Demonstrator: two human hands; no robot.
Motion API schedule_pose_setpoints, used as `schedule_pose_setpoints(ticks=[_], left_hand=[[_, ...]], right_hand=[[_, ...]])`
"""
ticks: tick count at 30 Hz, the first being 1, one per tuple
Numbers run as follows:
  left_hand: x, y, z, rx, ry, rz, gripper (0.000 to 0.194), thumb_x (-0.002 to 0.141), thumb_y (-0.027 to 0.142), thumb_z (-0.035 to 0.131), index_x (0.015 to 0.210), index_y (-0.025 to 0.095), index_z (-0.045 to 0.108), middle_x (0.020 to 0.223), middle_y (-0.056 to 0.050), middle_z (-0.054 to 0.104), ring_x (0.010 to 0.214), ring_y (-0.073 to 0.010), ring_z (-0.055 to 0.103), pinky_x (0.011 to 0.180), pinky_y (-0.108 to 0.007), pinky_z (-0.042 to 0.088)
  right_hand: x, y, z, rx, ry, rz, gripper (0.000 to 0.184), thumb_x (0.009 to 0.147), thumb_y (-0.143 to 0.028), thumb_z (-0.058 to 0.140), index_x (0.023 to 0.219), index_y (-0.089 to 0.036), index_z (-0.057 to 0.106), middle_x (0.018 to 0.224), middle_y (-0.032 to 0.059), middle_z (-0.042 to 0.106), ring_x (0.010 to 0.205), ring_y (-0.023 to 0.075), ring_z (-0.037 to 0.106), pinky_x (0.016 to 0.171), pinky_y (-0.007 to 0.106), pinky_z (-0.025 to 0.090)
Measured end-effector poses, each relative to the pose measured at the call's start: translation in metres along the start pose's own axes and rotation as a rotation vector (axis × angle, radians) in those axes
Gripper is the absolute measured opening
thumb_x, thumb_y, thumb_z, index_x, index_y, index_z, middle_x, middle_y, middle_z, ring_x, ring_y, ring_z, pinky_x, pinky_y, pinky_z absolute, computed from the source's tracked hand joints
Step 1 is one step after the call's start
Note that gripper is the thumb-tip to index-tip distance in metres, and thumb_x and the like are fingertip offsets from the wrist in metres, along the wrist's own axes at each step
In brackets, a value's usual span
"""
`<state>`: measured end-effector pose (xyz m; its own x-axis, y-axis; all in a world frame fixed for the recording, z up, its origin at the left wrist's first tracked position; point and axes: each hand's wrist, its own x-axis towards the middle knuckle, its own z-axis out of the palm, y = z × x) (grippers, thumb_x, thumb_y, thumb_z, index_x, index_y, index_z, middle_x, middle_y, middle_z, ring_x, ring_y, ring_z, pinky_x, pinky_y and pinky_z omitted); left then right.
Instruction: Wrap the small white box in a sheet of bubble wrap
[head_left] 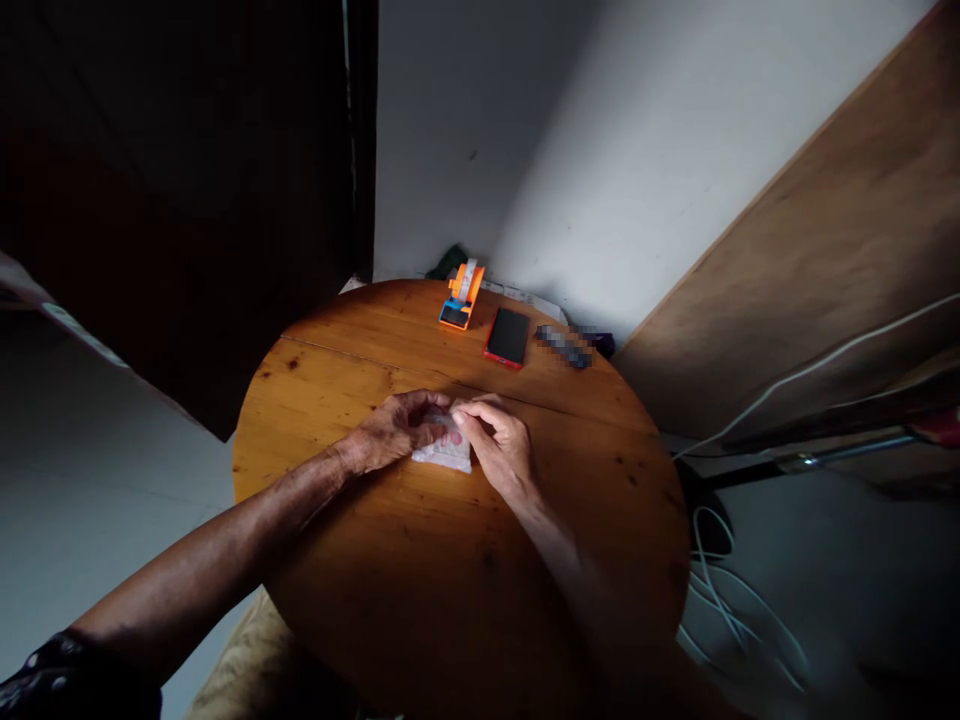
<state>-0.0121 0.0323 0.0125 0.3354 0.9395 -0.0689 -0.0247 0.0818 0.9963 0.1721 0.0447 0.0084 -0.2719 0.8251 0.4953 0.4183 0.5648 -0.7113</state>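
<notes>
A small white packet with red print (448, 448) lies near the middle of a round wooden table (420, 570). My left hand (394, 430) rests on the packet's left side, fingers curled and pinching its top edge. My right hand (501, 445) is on its right side, thumb and fingers pinched together on the same top edge. Both hands cover much of the packet.
At the table's far edge stand an orange tape dispenser (462, 295), a dark phone with a red rim (508, 337) and a small blurred dark object (564, 345). A wooden board (825, 260) leans at right. White cables (720, 590) lie on the floor.
</notes>
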Motion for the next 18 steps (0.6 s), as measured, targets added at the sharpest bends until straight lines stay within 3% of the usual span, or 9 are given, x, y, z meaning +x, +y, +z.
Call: schedule_pose_setpoints(ticks=[6, 18], left_hand=[[0.001, -0.003, -0.003, 0.011, -0.028, -0.003, 0.041, 0.076, 0.038, 0.077, 0.108, 0.015, 0.066, 0.095, -0.007, 0.069, 0.077, -0.0131, 0.059, 0.068, -0.025, 0.046], [-0.002, 0.003, -0.008, 0.076, -0.066, 0.022, 0.026, 0.082, 0.032, 0.065, 0.101, 0.014, 0.063, 0.085, -0.002, 0.063, 0.071, -0.011, 0.053, 0.063, -0.022, 0.041]], right_hand=[[-0.003, -0.008, -0.002, -0.063, 0.005, -0.065, 0.024, 0.092, -0.027, 0.056, 0.078, -0.022, 0.075, 0.085, 0.0037, 0.061, 0.08, 0.0158, 0.063, 0.068, 0.029, 0.054], [-0.005, -0.016, -0.014, -0.186, -0.111, -0.184, 0.024, 0.092, -0.019, 0.055, 0.094, -0.025, 0.078, 0.09, 0.0044, 0.068, 0.081, 0.016, 0.065, 0.072, 0.029, 0.055]])
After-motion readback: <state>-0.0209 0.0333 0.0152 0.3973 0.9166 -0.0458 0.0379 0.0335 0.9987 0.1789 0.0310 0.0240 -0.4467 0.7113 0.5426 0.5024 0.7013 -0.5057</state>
